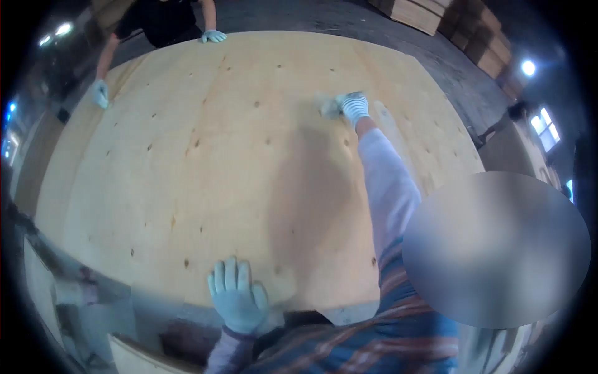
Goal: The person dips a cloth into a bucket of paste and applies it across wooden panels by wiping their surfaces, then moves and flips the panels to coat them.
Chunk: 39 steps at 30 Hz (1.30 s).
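Note:
A large pale wooden panel (pixel 237 174) with scattered dark knots fills the middle of the view. My left hand (pixel 238 298), in a light glove, lies with its fingers spread on the panel's near edge and holds nothing. My right arm reaches far across the wood. At its end my right hand (pixel 352 106), in a glove with a striped back, is closed around something small and greyish, blurred and too unclear to name, at the panel's surface. A paler streak runs over the wood just right of that hand.
Across the panel a person in a dark top (pixel 163 23) rests two gloved hands on its far left edges. Stacked boards (pixel 414 12) stand at the back right. More boards (pixel 146 358) lie at the lower left. A blurred oval hides the lower right.

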### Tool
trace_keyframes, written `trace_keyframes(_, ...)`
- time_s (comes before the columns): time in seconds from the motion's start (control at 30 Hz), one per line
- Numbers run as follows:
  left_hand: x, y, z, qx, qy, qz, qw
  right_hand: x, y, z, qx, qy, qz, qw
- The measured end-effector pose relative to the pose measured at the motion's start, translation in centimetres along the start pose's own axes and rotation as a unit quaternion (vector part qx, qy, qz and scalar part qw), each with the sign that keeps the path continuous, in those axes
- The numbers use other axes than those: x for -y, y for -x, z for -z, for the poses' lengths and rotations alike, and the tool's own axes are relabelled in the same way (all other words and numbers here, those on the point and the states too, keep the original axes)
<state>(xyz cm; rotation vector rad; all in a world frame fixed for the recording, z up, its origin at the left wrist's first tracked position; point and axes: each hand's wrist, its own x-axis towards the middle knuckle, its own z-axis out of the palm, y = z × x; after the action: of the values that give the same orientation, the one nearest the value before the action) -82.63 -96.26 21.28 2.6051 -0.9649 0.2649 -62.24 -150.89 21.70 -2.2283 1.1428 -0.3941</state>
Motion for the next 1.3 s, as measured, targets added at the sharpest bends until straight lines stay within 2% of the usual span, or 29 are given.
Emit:
trace_keyframes(0.03, 0.3, -0.4, 0.3, 0.021, 0.013, 0.004, 1.000, 0.8, -1.9, -1.1, -0.027, 0.160, 0.024, 0.986)
trace_keyframes(0.07, 0.3, -0.7, -0.1, -0.003, 0.018, -0.006, 1.000, 2.2, -2.2, -0.6, -0.021, 0.166, 0.085, 0.982)
trace_keyframes(0.1, 0.5, -0.6, -0.3, -0.024, 0.021, -0.015, 0.999, 2.7, -2.9, -1.1, -0.011, 0.170, 0.146, 0.975)
trace_keyframes(0.13, 0.7, -0.2, -0.2, -0.039, 0.024, -0.022, 0.999, 1.8, -4.5, -3.0, 0.089, 0.040, 0.133, 0.986)
trace_keyframes(0.17, 0.8, -0.3, -0.1, 0.001, 0.023, -0.011, 1.000, 2.3, -3.0, -2.7, 0.154, 0.026, 0.147, 0.977)
trace_keyframes(0.2, 0.6, -0.2, 0.0, -0.002, 0.017, -0.008, 1.000, 3.0, 0.3, -1.7, 0.206, 0.035, 0.180, 0.961)
trace_keyframes(0.23, 0.5, -0.2, 0.0, -0.011, 0.012, -0.011, 1.000, 3.0, 3.1, -0.8, 0.237, 0.044, 0.217, 0.946)
trace_keyframes(0.3, 0.8, -0.2, 0.6, -0.004, 0.006, -0.038, 0.999, 2.6, 9.5, 2.3, 0.234, 0.043, 0.262, 0.935)
trace_keyframes(0.37, 1.8, 0.6, 0.4, -0.039, 0.104, -0.101, 0.989, 1.9, 19.2, 6.8, 0.218, -0.008, 0.237, 0.947)
trace_keyframes(0.4, 2.7, 2.3, 0.4, -0.048, 0.161, -0.133, 0.977, -0.2, 25.0, 9.4, 0.208, -0.113, 0.171, 0.956)
trace_keyframes(0.43, 4.4, 4.4, 1.7, -0.044, 0.274, -0.118, 0.953, -1.7, 32.3, 13.4, 0.161, -0.198, 0.105, 0.961)
trace_keyframes(0.47, 7.0, 4.8, 3.2, -0.062, 0.351, -0.071, 0.931, -1.2, 35.7, 14.7, 0.134, -0.294, 0.085, 0.942)
trace_keyframes(0.53, 12.1, 5.7, 3.5, -0.192, 0.272, -0.057, 0.941, -2.9, 42.0, 15.9, 0.113, -0.449, 0.026, 0.886)
trace_keyframes(0.57, 14.8, 5.8, 3.7, -0.209, 0.219, -0.035, 0.952, -4.3, 43.7, 15.7, 0.106, -0.526, 0.001, 0.844)
trace_keyframes(0.6, 17.5, 5.8, 4.0, -0.225, 0.165, -0.011, 0.960, -7.1, 43.4, 14.2, 0.045, -0.373, 0.017, 0.927)
trace_keyframes(0.63, 19.6, 5.4, 4.4, -0.222, 0.135, -0.017, 0.966, -11.2, 42.1, 12.3, -0.013, -0.209, 0.030, 0.977)
trace_keyframes(0.67, 22.0, 4.9, 4.4, -0.217, 0.104, -0.023, 0.970, -13.1, 42.1, 11.1, -0.069, -0.037, 0.042, 0.996)
trace_keyframes(0.77, 25.7, 3.6, 3.9, -0.218, 0.051, -0.045, 0.974, -5.4, 44.6, 11.7, 0.032, -0.063, -0.023, 0.997)
trace_keyframes(0.83, 27.1, 2.5, 4.0, -0.228, 0.040, -0.087, 0.969, -9.7, 45.9, 10.7, 0.051, -0.137, 0.112, 0.983)
trace_keyframes(0.9, 25.8, 2.2, 4.1, -0.243, 0.064, -0.112, 0.961, -7.0, 50.7, 10.6, 0.052, -0.129, -0.071, 0.988)
trace_keyframes(0.97, 25.7, 1.9, 4.7, -0.240, 0.096, -0.105, 0.960, -7.2, 52.8, 9.6, 0.151, -0.055, 0.115, 0.980)
trace_keyframes(1.03, 26.1, 1.5, 5.2, -0.196, 0.061, -0.082, 0.975, -4.1, 54.2, 8.8, 0.149, -0.152, 0.121, 0.970)
trace_keyframes(1.07, 26.2, 1.3, 5.2, -0.172, 0.041, -0.067, 0.982, 0.7, 54.4, 7.1, 0.100, -0.290, 0.039, 0.951)
trace_keyframes(1.1, 26.4, 1.2, 5.0, -0.170, 0.042, -0.070, 0.982, 4.0, 54.0, 5.6, 0.053, -0.421, -0.044, 0.905)
trace_keyframes(1.2, 25.9, 1.0, 5.6, -0.162, 0.027, -0.077, 0.983, 9.3, 47.4, 3.9, 0.128, -0.591, -0.047, 0.795)
trace_keyframes(1.23, 25.5, 0.6, 6.1, -0.101, 0.021, -0.047, 0.994, 12.1, 44.9, 3.4, 0.096, -0.598, 0.015, 0.796)
trace_keyframes(1.3, 24.4, 0.2, 7.2, -0.063, 0.010, -0.038, 0.997, 12.4, 36.8, 2.5, 0.115, -0.551, 0.053, 0.825)
